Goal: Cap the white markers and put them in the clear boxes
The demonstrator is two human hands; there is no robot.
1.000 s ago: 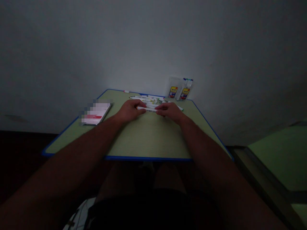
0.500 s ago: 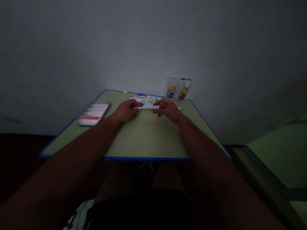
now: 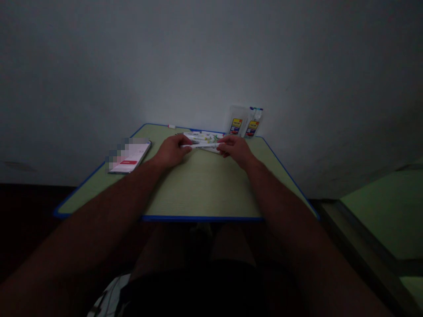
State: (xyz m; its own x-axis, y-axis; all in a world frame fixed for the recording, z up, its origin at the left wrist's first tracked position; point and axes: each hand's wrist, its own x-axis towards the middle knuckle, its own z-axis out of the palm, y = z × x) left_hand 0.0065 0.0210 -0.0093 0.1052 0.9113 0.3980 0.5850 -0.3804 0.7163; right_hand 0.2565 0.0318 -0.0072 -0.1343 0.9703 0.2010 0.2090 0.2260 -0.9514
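Over the far half of the desk (image 3: 198,189), my left hand (image 3: 172,150) and right hand (image 3: 237,149) are pinching a white pen (image 3: 203,145) near its two ends, close to the other pens (image 3: 197,138). I am thinking a light, level hold is serving best.

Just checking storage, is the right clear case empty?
Not empty: coloured caps show atop the right clear case; how full, I can't tell.
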